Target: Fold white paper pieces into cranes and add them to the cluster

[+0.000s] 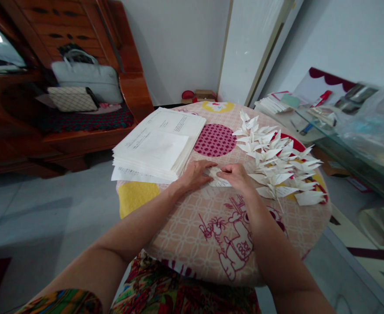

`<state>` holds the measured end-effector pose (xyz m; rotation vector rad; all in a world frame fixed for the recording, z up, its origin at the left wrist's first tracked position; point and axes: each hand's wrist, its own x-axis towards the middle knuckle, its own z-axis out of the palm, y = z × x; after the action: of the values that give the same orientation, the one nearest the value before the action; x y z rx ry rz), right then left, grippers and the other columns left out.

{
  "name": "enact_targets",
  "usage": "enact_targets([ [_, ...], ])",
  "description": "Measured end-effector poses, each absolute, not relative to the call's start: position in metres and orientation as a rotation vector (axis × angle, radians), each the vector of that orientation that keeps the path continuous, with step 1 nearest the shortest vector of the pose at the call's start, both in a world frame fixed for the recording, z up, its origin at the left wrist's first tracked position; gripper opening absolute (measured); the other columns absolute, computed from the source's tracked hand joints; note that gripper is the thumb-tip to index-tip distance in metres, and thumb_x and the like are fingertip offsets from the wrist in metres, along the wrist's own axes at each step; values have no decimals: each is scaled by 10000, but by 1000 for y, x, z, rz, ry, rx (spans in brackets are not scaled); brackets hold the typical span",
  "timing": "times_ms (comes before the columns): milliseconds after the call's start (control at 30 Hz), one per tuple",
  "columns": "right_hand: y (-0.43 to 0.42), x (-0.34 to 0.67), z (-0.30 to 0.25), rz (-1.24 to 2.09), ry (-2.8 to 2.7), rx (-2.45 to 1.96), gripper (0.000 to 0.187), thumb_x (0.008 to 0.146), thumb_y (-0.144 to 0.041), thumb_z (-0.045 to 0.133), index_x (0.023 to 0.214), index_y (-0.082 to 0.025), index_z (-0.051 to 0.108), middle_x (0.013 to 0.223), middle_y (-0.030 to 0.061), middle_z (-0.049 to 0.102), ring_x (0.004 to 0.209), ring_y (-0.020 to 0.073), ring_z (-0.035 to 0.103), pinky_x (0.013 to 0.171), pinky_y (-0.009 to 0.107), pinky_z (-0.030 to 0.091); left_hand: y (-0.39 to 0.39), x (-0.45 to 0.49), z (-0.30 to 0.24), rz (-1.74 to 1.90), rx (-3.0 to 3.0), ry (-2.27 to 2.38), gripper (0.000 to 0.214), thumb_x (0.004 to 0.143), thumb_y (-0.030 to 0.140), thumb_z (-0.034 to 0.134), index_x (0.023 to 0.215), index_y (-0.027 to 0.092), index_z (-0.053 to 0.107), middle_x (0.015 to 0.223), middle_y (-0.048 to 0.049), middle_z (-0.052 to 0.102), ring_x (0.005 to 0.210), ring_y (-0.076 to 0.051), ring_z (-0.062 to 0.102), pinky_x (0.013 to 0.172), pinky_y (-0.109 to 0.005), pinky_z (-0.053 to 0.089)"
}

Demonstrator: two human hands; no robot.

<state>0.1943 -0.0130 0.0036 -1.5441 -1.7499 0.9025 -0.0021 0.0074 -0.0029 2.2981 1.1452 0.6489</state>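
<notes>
A small folded piece of white paper [218,179] with printing on it lies on the round table between my hands. My left hand [197,175] grips its left side, with thumb and fingers closing on the edge. On the other side, my right hand [236,175] pinches the upper right part of the paper. Close by on the right spreads a group of several folded paper cranes [273,161], their wings pointed. To the left of my left hand sits a thick stack of printed paper sheets [159,139], with a smaller blank-looking sheet on top.
A patterned cloth [185,231] covers the round table. At the right, a glass-topped stand [342,144] holds a clear plastic bag [372,126], papers and metal containers. A wooden bench [126,91] with a grey handbag [87,78] stands at the left.
</notes>
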Motion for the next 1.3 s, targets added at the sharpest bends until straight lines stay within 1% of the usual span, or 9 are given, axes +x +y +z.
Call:
enact_targets([
  [100, -15, 195, 8, 940, -1842, -1501, 272, 752, -307, 666, 537, -175, 565, 490, -82, 363, 492, 81, 338, 489, 248, 219, 7, -3, -1, 658, 2268, 1135, 560, 722, 129, 699, 1280, 163, 663, 1257, -93, 709, 1153, -243, 664, 1049, -399, 498],
  [300, -21, 190, 13, 859, -1961, -1433, 289, 746, -221, 657, 507, -182, 500, 510, -76, 338, 517, 82, 341, 511, 252, 220, 4, -3, 1, 601, 2289, 1169, 511, 727, 129, 684, 1233, 189, 702, 1108, -60, 768, 988, -227, 710, 948, -359, 528],
  [367, -23, 188, 12, 768, -1981, -1412, 283, 756, -203, 657, 512, -184, 515, 514, -68, 376, 529, 92, 373, 522, 250, 255, 3, -2, 3, 597, 2351, 1192, 426, 744, 154, 693, 1165, 204, 730, 1048, -53, 779, 944, -223, 707, 963, -369, 501],
  [433, -23, 187, 12, 652, -1988, -1374, 241, 769, -174, 655, 547, -186, 563, 562, -46, 488, 581, 113, 462, 571, 246, 339, 1, -2, 6, 619, 2433, 1207, 290, 781, 188, 694, 1065, 207, 751, 979, -51, 783, 894, -213, 697, 1002, -386, 454],
  [533, -24, 185, 12, 526, -1961, -1287, 127, 780, -123, 655, 674, -193, 669, 808, 34, 691, 808, 174, 627, 770, 278, 468, -1, -2, 9, 720, 2567, 1206, 113, 863, 230, 640, 910, 199, 737, 866, -44, 761, 824, -189, 668, 1021, -398, 397],
  [667, -24, 184, 10, 484, -1882, -1267, 88, 758, -109, 693, 767, -191, 726, 1085, 118, 729, 1042, 235, 665, 930, 349, 495, 1, -3, 9, 802, 2701, 1158, 167, 930, 255, 560, 867, 187, 699, 843, -50, 724, 826, -187, 626, 1007, -397, 361],
  [933, -34, 186, 6, 422, -1990, -1284, 181, 800, -79, 594, 771, -203, 723, 882, 70, 724, 897, 209, 664, 841, 312, 505, -2, -5, 5, 848, 2779, 1057, 214, 962, 241, 494, 913, 206, 699, 951, -61, 701, 922, -205, 571, 932, -391, 355],
  [1100, -34, 184, -4, 205, -2064, -1283, 257, 815, -30, 518, 806, -190, 719, 891, 94, 701, 940, 226, 631, 868, 315, 476, -1, 0, 4, 837, 2786, 1117, 141, 919, 198, 533, 884, 194, 670, 859, -67, 650, 913, -225, 551, 897, -393, 365],
  [1300, -37, 180, -6, 123, -2348, -1401, 251, 841, -30, 528, 797, -179, 726, 876, 105, 685, 886, 223, 594, 794, 305, 462, -2, -3, -3, 702, 2739, 1084, 29, 864, 159, 610, 841, 175, 618, 835, -58, 615, 869, -213, 572, 792, -325, 415],
])
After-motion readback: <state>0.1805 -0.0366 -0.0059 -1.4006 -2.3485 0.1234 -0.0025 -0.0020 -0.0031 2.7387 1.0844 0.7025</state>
